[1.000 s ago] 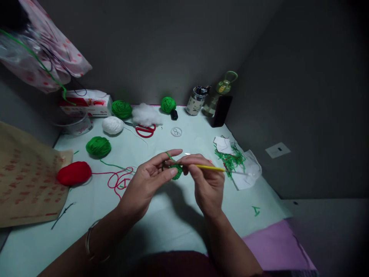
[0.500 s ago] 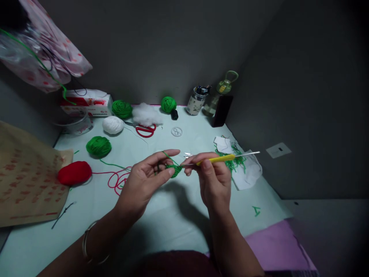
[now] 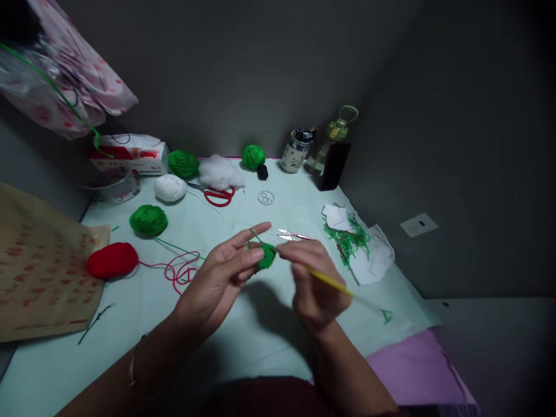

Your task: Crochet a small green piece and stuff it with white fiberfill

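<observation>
Between the thumb and fingers of my left hand [image 3: 226, 266] is a small green crochet piece [image 3: 266, 256]. Green yarn runs from it up over my raised left index finger. My right hand [image 3: 319, 284] is closed round a crochet hook [image 3: 332, 282] with a yellow handle, blurred by motion and slanting down to the right. The hook's working tip is close to the crochet piece, partly hidden by my right fingers, so I cannot tell whether it sits in a stitch. Behind my right hand lie small thread snips [image 3: 292, 234].
Green yarn balls [image 3: 149, 220], a red yarn ball [image 3: 113, 260] and a white one [image 3: 169, 188] lie left and back. Red-handled scissors [image 3: 219, 196] rest by white stuffing [image 3: 220, 172]. Yarn scraps [image 3: 353, 237] are at right, a bottle [image 3: 321, 153] behind, a paper bag [image 3: 47, 266] at left.
My right hand has turned, swinging the hook's handle end from pointing right to down and right. The crochet piece has tilted, showing more of its face. The snips are more exposed.
</observation>
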The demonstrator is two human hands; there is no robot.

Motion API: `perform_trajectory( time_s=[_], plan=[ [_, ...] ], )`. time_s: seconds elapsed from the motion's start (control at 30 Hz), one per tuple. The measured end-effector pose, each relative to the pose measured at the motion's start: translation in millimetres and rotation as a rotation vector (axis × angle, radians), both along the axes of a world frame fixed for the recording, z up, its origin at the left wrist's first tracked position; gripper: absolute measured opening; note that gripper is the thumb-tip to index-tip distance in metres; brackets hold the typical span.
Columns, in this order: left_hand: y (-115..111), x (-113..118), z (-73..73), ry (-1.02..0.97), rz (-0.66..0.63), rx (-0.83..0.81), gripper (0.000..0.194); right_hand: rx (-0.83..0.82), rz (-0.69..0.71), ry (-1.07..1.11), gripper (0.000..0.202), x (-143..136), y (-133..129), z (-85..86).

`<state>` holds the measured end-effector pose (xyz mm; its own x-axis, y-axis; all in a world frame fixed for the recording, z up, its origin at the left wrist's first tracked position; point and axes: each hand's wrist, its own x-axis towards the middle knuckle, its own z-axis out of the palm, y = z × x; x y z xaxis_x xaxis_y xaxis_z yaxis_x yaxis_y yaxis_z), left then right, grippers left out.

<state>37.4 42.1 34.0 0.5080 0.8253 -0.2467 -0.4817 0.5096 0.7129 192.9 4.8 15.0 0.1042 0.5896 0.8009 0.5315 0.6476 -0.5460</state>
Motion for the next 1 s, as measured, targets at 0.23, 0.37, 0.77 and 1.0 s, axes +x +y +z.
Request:
perform_trajectory(
  time_s=[0.23,0.37,0.77,1.0],
  plan=[
    [0.5,-0.7,1.5,0.094,0.052,0.133,0.041,-0.260,0.237,0.417,0.019,-0.6,9.4,3.5],
    [-2.2,2.5,-5.2,0.159,0.112,0.184,0.046,-0.207,0.118,0.127,0.027,-5.0,4.1,-1.9],
    [4.3,-0.5,-1.5,0.070,0.068,0.076,0.043,-0.283,0.258,0.423,0.017,1.4,11.5,4.8],
    [1.8,-1.0,-4.4,0.235,0.062,0.229,0.036,-0.440,0.284,0.623,0.016,4.8,16.1,-3.6]
  ],
)
